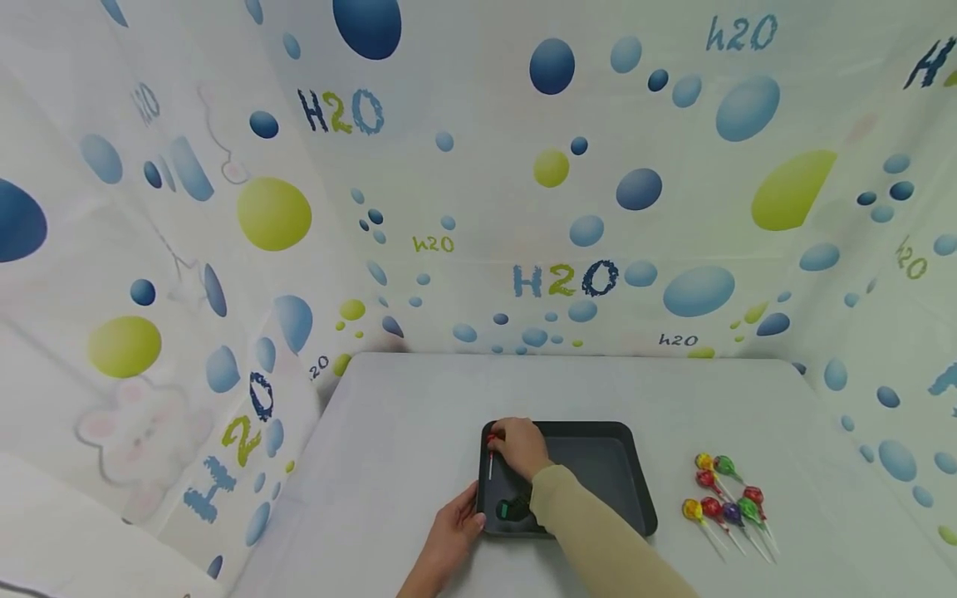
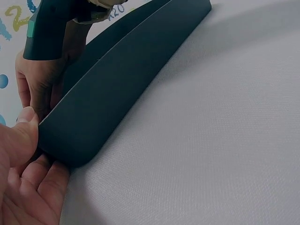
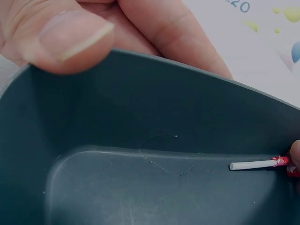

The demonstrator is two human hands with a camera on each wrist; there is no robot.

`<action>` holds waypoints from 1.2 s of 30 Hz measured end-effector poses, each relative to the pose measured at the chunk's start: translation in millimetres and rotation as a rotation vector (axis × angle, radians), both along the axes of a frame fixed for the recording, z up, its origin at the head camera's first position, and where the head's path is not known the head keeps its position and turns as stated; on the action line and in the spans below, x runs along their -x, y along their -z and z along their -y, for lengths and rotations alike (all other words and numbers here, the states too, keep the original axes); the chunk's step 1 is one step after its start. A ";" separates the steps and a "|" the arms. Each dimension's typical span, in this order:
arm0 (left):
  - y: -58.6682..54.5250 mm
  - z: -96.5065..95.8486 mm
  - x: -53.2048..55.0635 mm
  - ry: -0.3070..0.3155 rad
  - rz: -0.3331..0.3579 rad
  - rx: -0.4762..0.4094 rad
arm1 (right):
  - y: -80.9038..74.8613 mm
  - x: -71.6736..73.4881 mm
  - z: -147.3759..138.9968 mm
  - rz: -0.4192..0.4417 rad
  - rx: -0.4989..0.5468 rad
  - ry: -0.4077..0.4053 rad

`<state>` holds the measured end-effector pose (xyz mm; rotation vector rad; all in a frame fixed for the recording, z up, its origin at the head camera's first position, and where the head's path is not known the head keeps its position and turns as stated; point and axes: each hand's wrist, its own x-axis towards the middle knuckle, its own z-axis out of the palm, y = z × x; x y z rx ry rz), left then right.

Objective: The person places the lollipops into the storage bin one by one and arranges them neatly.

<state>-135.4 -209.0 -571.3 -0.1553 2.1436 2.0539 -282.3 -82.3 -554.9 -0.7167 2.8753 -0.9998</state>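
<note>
A dark baking tray [image 1: 598, 469] lies on the white table in front of me. My left hand [image 1: 453, 530] grips its near left corner; in the left wrist view the thumb is at the rim and the fingers are against the outer wall. Inside the tray's far left corner, my right hand [image 1: 522, 447] pinches a red-wrapped lollipop [image 1: 490, 457] by its head. The white lollipop stick [image 3: 253, 165] points toward the near side, along the left wall. Most of the lollipop's head is hidden by fingers or cut off in the right wrist view.
To the right of the tray lies a group of lollipops [image 1: 731, 513] with yellow, red, green and purple wrappers, their sticks mostly pointing toward me. A dark wrist camera [image 1: 512, 508] with a green mark sits on the right wrist. A patterned curtain [image 1: 493, 191] surrounds the table.
</note>
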 end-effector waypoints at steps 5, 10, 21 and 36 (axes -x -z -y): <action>1.4 -4.8 1.9 0.012 -0.011 -0.015 | -0.9 1.0 -8.6 -0.010 -0.005 0.004; 2.1 -9.7 3.1 0.017 -0.019 -0.031 | -2.6 2.0 -17.8 -0.020 -0.007 -0.001; 2.6 -18.8 6.1 0.045 -0.056 -0.018 | 0.0 6.2 -39.4 -0.052 0.008 0.002; 1.9 1.3 3.8 0.023 -0.023 0.137 | -68.1 36.6 -236.2 -0.094 0.044 0.247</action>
